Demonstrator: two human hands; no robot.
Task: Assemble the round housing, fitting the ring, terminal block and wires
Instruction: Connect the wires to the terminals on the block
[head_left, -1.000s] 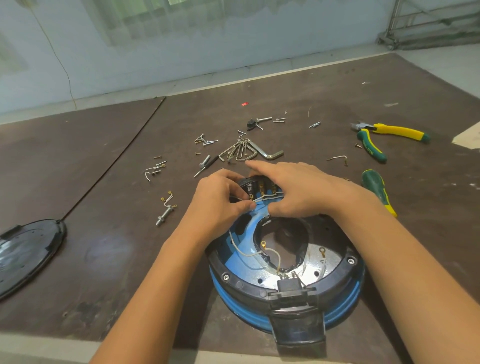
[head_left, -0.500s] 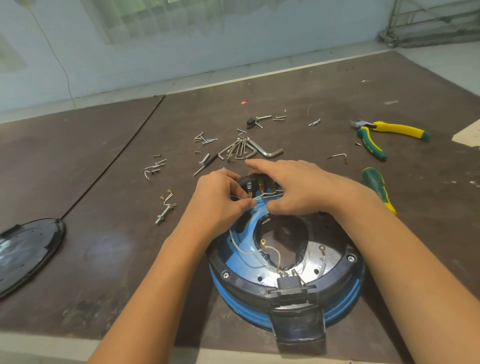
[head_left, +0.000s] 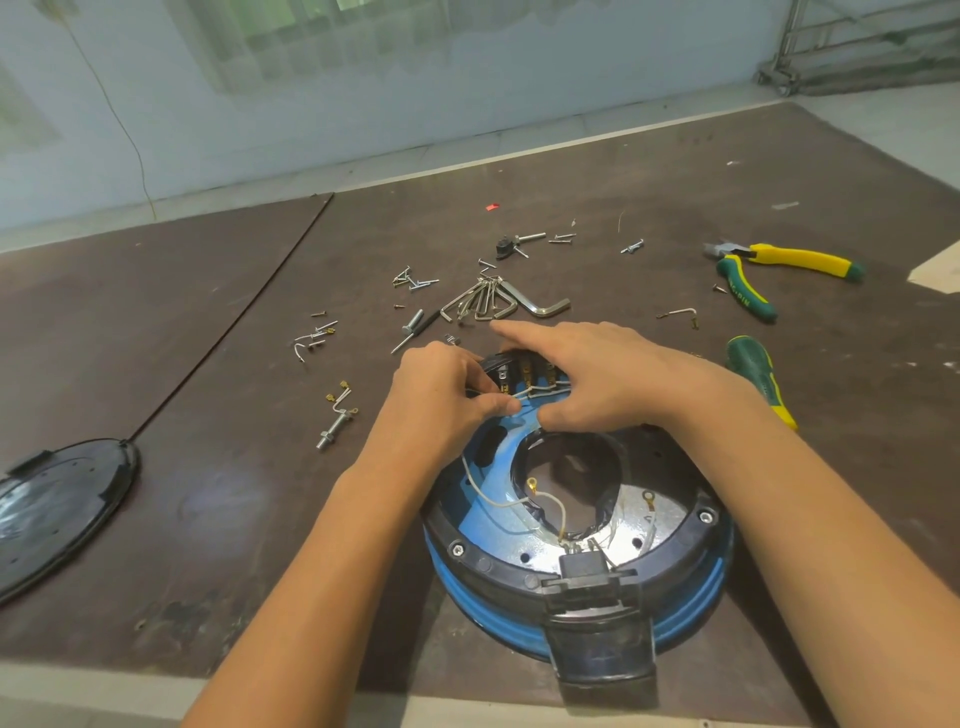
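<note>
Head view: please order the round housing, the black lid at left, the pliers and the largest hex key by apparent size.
1. round housing, nearest the camera
2. black lid; the frame edge cuts it, so unsure against housing
3. pliers
4. largest hex key

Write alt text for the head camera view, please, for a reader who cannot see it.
Two hands work at the far edge of a round housing: the left hand pinches a white wire at the terminal block while the right hand rests over it. Hex keys, screws, pliers and a black cover lie on the table.
</note>
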